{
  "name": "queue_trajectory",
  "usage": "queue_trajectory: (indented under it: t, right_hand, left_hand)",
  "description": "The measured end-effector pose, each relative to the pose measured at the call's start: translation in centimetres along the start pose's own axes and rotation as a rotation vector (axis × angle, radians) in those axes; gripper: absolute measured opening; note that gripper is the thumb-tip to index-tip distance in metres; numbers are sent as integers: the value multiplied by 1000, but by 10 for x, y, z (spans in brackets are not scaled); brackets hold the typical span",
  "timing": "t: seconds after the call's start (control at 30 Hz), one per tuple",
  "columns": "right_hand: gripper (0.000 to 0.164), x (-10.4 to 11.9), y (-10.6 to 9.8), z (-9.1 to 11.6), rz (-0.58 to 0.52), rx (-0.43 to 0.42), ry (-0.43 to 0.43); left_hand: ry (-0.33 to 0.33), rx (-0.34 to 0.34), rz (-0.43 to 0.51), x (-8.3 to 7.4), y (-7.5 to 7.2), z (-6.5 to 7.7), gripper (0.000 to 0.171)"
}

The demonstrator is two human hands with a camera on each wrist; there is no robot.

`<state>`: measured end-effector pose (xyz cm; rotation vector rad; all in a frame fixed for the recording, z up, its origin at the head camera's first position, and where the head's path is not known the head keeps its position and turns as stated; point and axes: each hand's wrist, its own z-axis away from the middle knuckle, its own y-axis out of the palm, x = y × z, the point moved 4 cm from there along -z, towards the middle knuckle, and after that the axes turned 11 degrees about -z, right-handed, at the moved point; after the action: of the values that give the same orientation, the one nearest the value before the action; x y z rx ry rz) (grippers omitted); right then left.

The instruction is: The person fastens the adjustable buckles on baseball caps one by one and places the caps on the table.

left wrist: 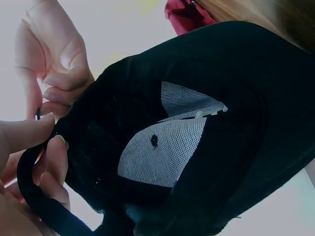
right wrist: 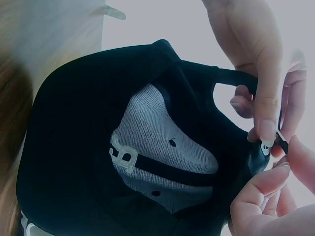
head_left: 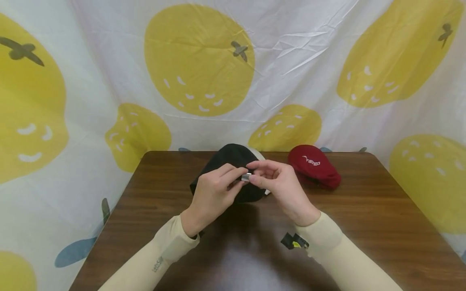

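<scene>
A black baseball cap point(head_left: 225, 157) is held up over the table, its crown away from me and its back strap towards me. The inside shows white mesh lining point(left wrist: 165, 147). At the strap sits a small silver buckle point(head_left: 245, 177). My left hand point(head_left: 215, 186) pinches the strap point(right wrist: 236, 78) beside the buckle, with the thumb on top in the right wrist view. Thumb and fingertips of my right hand point(head_left: 281, 186) pinch the dark strap end point(right wrist: 281, 142) at the buckle. The two hands' fingertips nearly meet there.
A red cap point(head_left: 314, 166) with white lettering lies at the back right of the brown wooden table point(head_left: 156, 210). Behind the table hangs a white cloth point(head_left: 276, 72) with yellow fruit prints. A small black and yellow piece point(head_left: 295, 241) shows at the right sleeve.
</scene>
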<state>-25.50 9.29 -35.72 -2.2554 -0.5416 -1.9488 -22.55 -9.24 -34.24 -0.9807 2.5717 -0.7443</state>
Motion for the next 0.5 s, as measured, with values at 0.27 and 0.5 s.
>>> queue_trajectory:
  t: [0.27,0.5]
  right_hand:
    - [35,-1,-2,1,10,-22,-2]
    - [35,0,-4,2,14,-38,-15]
  left_hand:
    - [-2,0,1,0,1,1,23]
    - [-5,-2,7,1,0,0,23]
